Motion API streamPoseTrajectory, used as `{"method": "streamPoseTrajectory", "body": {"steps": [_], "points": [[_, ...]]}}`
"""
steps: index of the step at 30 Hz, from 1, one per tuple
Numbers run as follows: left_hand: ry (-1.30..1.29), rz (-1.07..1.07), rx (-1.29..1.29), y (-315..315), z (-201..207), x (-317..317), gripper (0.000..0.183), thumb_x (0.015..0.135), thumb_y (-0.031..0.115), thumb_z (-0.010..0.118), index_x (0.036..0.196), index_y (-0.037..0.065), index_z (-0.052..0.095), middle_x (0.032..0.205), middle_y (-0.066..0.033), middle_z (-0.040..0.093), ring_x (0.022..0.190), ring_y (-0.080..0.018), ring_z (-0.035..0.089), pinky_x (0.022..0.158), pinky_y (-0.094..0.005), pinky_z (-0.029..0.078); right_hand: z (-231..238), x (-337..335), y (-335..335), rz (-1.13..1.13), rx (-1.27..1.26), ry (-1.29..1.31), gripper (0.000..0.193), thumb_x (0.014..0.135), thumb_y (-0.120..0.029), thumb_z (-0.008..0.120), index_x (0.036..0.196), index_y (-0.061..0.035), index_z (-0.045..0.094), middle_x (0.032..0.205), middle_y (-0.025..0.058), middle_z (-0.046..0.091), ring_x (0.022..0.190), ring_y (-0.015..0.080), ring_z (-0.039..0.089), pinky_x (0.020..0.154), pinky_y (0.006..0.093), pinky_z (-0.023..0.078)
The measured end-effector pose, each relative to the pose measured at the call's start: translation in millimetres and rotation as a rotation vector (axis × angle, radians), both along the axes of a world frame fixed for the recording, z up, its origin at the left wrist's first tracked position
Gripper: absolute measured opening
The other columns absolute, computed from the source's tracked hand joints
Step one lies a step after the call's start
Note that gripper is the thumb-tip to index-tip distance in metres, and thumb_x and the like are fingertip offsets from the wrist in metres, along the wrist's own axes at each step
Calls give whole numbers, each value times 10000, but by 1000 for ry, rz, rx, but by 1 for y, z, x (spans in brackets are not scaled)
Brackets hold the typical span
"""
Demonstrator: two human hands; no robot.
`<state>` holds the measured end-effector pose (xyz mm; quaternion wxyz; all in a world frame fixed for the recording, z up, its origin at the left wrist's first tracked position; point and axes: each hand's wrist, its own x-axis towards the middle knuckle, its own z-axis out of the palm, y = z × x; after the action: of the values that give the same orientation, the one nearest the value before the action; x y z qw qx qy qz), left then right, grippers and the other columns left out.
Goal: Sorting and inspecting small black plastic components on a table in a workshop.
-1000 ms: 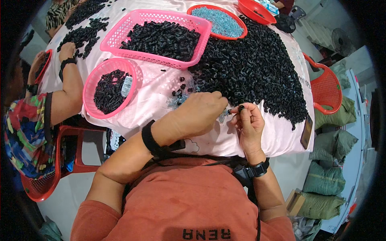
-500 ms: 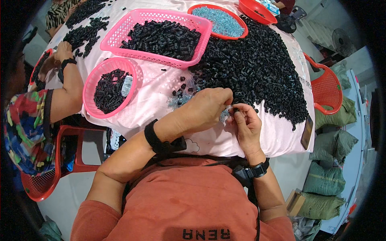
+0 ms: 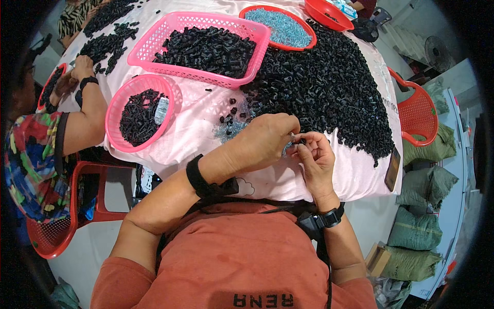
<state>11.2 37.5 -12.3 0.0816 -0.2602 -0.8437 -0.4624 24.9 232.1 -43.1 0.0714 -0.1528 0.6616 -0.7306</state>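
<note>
Head view shows close fingertip work in hand: the left hand and the right hand meet over the near part of the cloth, just in front of a large black heap. By my judgement, the step is the fine handling of one small black piece between the two hands, and the next move calls for a steady right pinch, with the left fingertips lined up closely against it.

The black piece lies at the tips of the right thumb and forefinger, which are narrowed around it; the other right fingers curl loosely behind. It sits on the side of the right hand that faces the left one, near the left fingertips. Whether those touch it, I cannot tell. The left hand is turned back-up, its fingers bent and mostly hidden, so whether it grips anything cannot be told either.

Some clear bits show in the gap between the hands; whether they are held or lie on the cloth is unclear. More clear scraps lie loose on the cloth, to the left of the left hand. Beyond the hands stand a pink basket of black parts and a red tray of clear ones.
</note>
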Motion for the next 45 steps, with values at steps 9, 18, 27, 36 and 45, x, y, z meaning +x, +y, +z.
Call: {"method": "streamPoseTrajectory", "body": {"steps": [9, 18, 27, 36, 45], "points": [[-28, 4, -90, 10, -3, 5, 123, 894, 106, 598, 988, 31, 624, 892, -183, 654, 858, -399, 648, 728, -463, 511, -8, -1, 2, -21, -16, -16, 185, 963, 27, 585, 1136, -6, 528, 1013, 60, 654, 818, 99, 643, 721, 221, 525], [20, -5, -103, 11, -5, 10, 126, 885, 68, 579, 1003, 25, 573, 876, -196, 654, 847, -410, 650, 710, -476, 513, -10, -2, 1, -92, 31, 29, 171, 954, 45, 594, 1109, -8, 546, 948, 18, 635, 809, 57, 579, 723, 187, 481], [-4, -27, -114, 11, -6, 10, 174, 872, 50, 581, 1038, 17, 544, 884, -218, 650, 870, -424, 651, 707, -487, 512, -5, 0, -2, -72, -14, 2, 173, 940, 69, 595, 1094, 3, 551, 994, 41, 635, 841, 67, 594, 761, 209, 520], [-67, 63, -24, 8, -7, 4, 137, 903, 49, 560, 1029, -5, 556, 905, -231, 646, 871, -433, 644, 720, -486, 507, -3, 1, -4, -75, -16, -16, 172, 935, 69, 603, 1099, 22, 583, 987, 48, 634, 867, 86, 624, 759, 225, 542], [111, 33, 35, 6, -4, 2, 66, 909, 45, 564, 936, -2, 601, 846, -193, 608, 814, -404, 624, 699, -465, 499, -8, 1, -2, -164, 161, 42, 216, 910, 38, 666, 1125, 37, 640, 882, 35, 667, 773, 96, 650, 711, 212, 533]]}}
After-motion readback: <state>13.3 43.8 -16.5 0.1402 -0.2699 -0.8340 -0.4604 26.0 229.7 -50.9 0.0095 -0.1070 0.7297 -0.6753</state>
